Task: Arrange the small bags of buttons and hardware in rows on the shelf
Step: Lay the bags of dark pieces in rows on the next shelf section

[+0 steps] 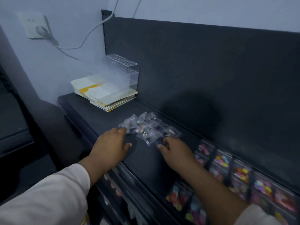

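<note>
The left hand (112, 143) is spread, fingers fairly straight, tips touching the left edge of the loose pile of small bags (146, 127). The right hand (175, 150) bends its fingers at the pile's near right corner; blur hides whether it pinches a bag. The step looks like breaking up the pile. Next, one bag must be singled out and laid beside the rows of coloured button bags (227, 166) lying to the right on the shelf (146, 164).
</note>
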The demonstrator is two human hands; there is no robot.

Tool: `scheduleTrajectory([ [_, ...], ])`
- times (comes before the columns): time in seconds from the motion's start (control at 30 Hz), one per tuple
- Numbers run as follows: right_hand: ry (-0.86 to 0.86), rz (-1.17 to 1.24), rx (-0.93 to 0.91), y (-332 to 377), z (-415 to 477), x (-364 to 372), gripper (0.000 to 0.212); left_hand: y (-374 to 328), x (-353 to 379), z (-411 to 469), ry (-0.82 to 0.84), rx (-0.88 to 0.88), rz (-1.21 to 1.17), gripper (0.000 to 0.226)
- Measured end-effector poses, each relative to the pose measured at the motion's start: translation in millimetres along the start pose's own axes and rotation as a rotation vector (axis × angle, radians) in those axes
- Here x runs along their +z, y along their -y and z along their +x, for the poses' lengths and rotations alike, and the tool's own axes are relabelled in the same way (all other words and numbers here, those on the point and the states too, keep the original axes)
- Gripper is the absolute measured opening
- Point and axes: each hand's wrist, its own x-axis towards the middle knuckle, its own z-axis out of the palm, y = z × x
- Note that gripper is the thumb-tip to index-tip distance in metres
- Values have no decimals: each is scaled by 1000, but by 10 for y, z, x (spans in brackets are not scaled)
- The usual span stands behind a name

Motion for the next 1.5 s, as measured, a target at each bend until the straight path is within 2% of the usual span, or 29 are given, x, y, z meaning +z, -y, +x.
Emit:
scheduleTrajectory([
  [0.17, -60, -18, 167, 181, 344, 165, 26, 339, 157, 611, 71, 114, 1, 55],
  [0.3, -70, -88, 303, 278, 599, 264, 42, 543, 316, 942, 130, 195, -12, 53],
  [0.43, -59, -93, 395, 355, 723, 390, 48, 696, 462, 1090, 148, 251, -19, 55],
  [0.63, -100, -21, 449, 437, 789, 467, 41, 818, 515, 1153, 34, 308, -192, 23],
  [0.73, -167, 79, 444, 466, 787, 479, 7, 837, 496, 1139, -30, 285, -303, 11],
  [0.83, -252, 270, 454, 481, 758, 495, 25, 875, 449, 1168, -31, 139, -515, 6],
  [0.93, -314, 524, 478, 525, 688, 459, 28, 892, 412, 1230, -15, -15, -736, 10],
  [1.03, -382, 743, 488, 541, 578, 408, 24, 757, 332, 1222, -10, -83, -953, 13],
  [1.13, -409, 901, 479, 554, 401, 296, 6, 505, 243, 1143, 78, -172, -1241, 21],
  [1.23, -402, 1001, 517, 520, 120, 138, 19, 170, 160, 960, 261, -243, -1418, 19],
  [1.5, -487, 1171, 585, 150, -1079, -281, 12, -872, 0, 65, 650, -236, -1580, 14],
])
